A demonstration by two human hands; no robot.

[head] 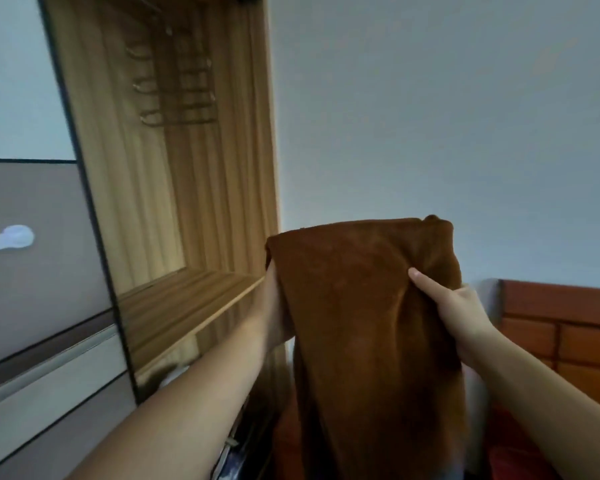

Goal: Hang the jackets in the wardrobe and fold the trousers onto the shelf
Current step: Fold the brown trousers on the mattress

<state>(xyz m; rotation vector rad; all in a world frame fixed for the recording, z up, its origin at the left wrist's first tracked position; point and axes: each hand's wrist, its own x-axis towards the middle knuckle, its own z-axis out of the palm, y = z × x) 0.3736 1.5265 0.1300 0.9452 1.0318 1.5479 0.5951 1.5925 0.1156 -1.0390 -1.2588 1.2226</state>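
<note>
A folded brown garment (357, 306), soft and velvety, is held up in front of me, just right of the open wardrobe. My left hand (274, 306) grips its left edge, fingers hidden behind the cloth. My right hand (458, 310) pinches its right side, thumb on the front. The wooden shelf (184, 306) of the wardrobe lies bare, to the left of and slightly below the garment's top. Several hangers (177, 88) hang high inside the wardrobe. I cannot tell whether the garment is trousers or a jacket.
A grey and white sliding door (32, 254) with a white handle (11, 237) stands at the left. A red-brown padded headboard (561, 327) is at the lower right against the pale wall. Dark cloth shows below the shelf.
</note>
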